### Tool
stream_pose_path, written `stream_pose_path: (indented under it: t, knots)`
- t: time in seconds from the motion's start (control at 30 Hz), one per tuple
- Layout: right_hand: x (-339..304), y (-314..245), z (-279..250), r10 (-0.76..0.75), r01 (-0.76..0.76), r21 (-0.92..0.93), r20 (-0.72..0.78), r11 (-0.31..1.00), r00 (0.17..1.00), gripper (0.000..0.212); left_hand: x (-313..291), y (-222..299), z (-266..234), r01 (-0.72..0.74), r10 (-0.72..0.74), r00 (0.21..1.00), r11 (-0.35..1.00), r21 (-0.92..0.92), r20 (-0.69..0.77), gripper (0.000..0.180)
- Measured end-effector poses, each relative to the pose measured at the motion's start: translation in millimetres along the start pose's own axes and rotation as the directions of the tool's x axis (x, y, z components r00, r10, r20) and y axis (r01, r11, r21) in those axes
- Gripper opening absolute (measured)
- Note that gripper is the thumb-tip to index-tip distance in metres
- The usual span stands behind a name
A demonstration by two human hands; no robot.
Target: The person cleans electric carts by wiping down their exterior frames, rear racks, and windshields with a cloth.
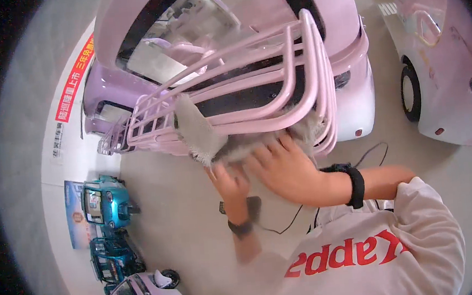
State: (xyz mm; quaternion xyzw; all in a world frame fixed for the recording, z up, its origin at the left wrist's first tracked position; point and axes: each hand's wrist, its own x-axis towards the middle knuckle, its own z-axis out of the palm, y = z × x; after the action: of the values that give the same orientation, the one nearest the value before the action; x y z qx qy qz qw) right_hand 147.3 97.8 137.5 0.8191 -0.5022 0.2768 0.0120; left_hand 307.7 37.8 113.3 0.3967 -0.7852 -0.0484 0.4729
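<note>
A grey cloth (pixel 200 132) with a frayed edge is draped over the lower bars of a pink metal rack (pixel 245 125) on the back of a pink vehicle (pixel 341 6). My left hand (pixel 230 184) grips the cloth's lower end just below the rack. To its right, my right hand (pixel 285 168) has its fingers curled into the bunched cloth under the bottom bar. Some fingertips are hidden in the folds. Each wrist wears a black band.
Another pink vehicle (pixel 448 92) stands to the right, and a purple one (pixel 112 90) behind on the left. Several small three-wheelers, one teal (pixel 107 202), line the left wall. A dark cable (pixel 292 223) and a black object (pixel 254 206) lie on the floor below my hands.
</note>
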Motion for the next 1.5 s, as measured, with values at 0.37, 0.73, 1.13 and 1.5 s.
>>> stream_pose_path:
  t: [0.37,0.73,1.13,1.5]
  knots:
    - [35.6,3.4,-9.1,-0.018,-0.075,-0.398,-0.226,0.914,0.974,0.03,42.4,10.0,1.1,-0.121,0.008,0.948,0.935,0.335,0.319,0.036]
    - [-32.6,94.9,-71.7,-0.051,0.105,0.17,-0.299,0.98,0.953,0.023,86.0,85.1,60.9,-0.518,0.586,0.73,0.81,-0.275,0.352,0.045]
    - [2.1,203.8,-28.8,-0.059,0.204,0.199,-0.565,0.959,0.823,0.027,77.9,149.0,103.1,-0.278,0.172,0.858,0.948,0.157,0.485,0.055]
    - [-14.6,158.1,-38.2,-0.066,0.22,0.211,-0.562,0.952,0.825,0.029,49.3,123.9,63.1,-0.355,0.159,0.846,0.88,0.315,0.509,0.055]
